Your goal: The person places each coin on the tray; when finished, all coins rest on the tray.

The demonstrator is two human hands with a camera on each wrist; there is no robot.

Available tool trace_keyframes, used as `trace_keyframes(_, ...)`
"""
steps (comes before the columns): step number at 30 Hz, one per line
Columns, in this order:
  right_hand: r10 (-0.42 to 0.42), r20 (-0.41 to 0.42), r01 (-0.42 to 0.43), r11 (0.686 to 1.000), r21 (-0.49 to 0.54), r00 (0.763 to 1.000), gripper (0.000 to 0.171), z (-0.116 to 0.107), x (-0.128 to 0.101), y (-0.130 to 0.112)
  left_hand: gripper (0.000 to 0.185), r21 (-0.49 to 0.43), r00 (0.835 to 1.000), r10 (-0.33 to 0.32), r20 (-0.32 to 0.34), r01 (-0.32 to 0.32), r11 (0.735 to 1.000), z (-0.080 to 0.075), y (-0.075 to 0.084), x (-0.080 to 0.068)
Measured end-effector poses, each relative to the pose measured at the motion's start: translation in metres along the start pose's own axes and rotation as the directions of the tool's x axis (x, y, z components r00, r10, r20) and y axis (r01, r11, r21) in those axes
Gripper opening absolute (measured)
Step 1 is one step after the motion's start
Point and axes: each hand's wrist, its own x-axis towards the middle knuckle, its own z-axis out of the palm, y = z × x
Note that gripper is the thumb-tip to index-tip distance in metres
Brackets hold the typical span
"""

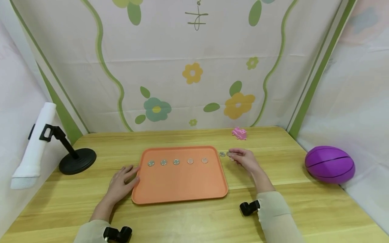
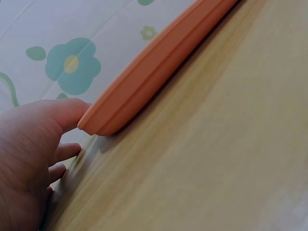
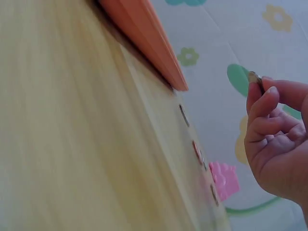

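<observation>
An orange tray (image 1: 182, 185) lies in the middle of the wooden table with several silver coins (image 1: 176, 161) in a row along its far side. My left hand (image 1: 123, 182) lies flat on the table at the tray's left edge. Its thumb (image 2: 67, 113) touches the tray's (image 2: 159, 72) rim. Just right of the tray's far right corner, my right hand (image 1: 243, 158) pinches a coin (image 3: 254, 78) between thumb and forefinger. A few more coins (image 3: 197, 151) lie on the table beside it, one (image 1: 222, 154) close to the tray.
A small pink toy (image 1: 239, 133) sits at the back of the table, behind my right hand. A purple ball (image 1: 329, 164) rests at the right edge. A black round-based stand (image 1: 77, 161) holding a white cylinder (image 1: 33, 145) stands at the left. Flowered cloth walls close in three sides.
</observation>
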Motion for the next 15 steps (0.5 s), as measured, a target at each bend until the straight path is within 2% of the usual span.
trace_keyframes(4, -0.031, 0.046, 0.031, 0.999, 0.012, 0.998, 0.042, 0.023, 0.002, -0.007, 0.045, -0.007, 1.0, 0.0, 0.0, 0.0, 1.0, 0.0, 0.0, -0.001)
trace_keyframes(9, -0.032, 0.109, 0.026, 0.999, 0.047, 0.994, 0.038, 0.056, 0.003, -0.019, 0.046, -0.011, 1.0, -0.006, 0.004, 0.006, 1.0, 0.0, 0.0, -0.002)
trace_keyframes(15, -0.062, 0.207, 0.057, 0.998, 0.027, 0.976, 0.033, 0.099, 0.006, -0.028, 0.046, -0.001, 1.0, -0.007, 0.009, 0.007, 1.0, 0.0, -0.001, -0.001)
